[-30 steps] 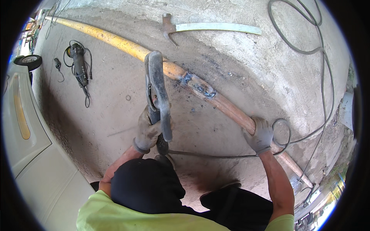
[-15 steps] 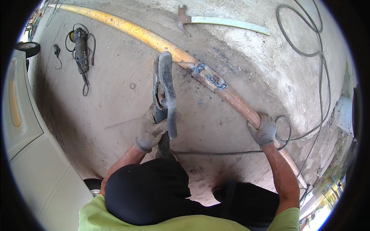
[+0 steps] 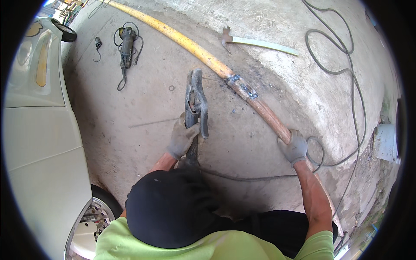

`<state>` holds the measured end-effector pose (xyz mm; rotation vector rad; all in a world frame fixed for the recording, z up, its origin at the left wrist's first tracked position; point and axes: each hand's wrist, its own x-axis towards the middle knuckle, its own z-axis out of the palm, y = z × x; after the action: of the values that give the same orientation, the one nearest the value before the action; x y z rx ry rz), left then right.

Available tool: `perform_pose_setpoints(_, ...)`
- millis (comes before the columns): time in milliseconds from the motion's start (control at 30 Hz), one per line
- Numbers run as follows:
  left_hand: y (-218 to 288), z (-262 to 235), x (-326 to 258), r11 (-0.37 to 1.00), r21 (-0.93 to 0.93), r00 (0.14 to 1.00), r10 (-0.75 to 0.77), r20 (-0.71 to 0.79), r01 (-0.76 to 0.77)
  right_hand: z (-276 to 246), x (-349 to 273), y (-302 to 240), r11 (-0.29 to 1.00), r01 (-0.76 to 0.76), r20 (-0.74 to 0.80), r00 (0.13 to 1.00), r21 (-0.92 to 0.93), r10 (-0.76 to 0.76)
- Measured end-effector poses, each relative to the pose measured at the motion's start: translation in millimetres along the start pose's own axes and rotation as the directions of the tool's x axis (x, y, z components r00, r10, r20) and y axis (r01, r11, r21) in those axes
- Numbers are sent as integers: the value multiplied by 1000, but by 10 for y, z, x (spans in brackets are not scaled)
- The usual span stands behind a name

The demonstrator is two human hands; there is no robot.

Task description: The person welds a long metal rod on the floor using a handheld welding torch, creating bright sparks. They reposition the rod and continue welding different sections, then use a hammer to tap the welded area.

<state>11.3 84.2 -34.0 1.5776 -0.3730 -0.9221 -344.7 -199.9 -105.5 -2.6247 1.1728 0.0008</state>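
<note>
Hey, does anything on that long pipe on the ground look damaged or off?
Yes. The pipe has a rough, blackened, scorched-looking joint midway, where yellow gives way to rusty orange. Dark marks stain the concrete beside it. The right hand grips the rusty end.

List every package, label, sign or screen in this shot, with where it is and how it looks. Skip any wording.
None can be made out: no package, label, sign or screen shows on the concrete floor, by the yellow and rust pipe, the angle grinder or the chipping hammer. The left hand grips an electrode holder; the right hand rests on the pipe. Neither carries a visible tag.
</note>
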Motion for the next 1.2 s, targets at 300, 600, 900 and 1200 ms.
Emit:
perform_pose_setpoints(300,76,128,106,994,-71,992,-71,108,79,-65,7,-62,998,-66,55,996,-16,66)
perform_pose_setpoints(600,-42,108,222,989,-72,982,-116,149,128,24,-7,-3,999,-40,15,999,-8,40)
perform_pose_setpoints(900,-148,77,288,995,3,986,-103,129,104,50,-11,17,999,-44,-4,999,-32,44)
perform_pose_setpoints(1200,-186,109,313,995,-34,988,-85,132,90,1,-2,-30,999,-44,-6,999,-26,44)
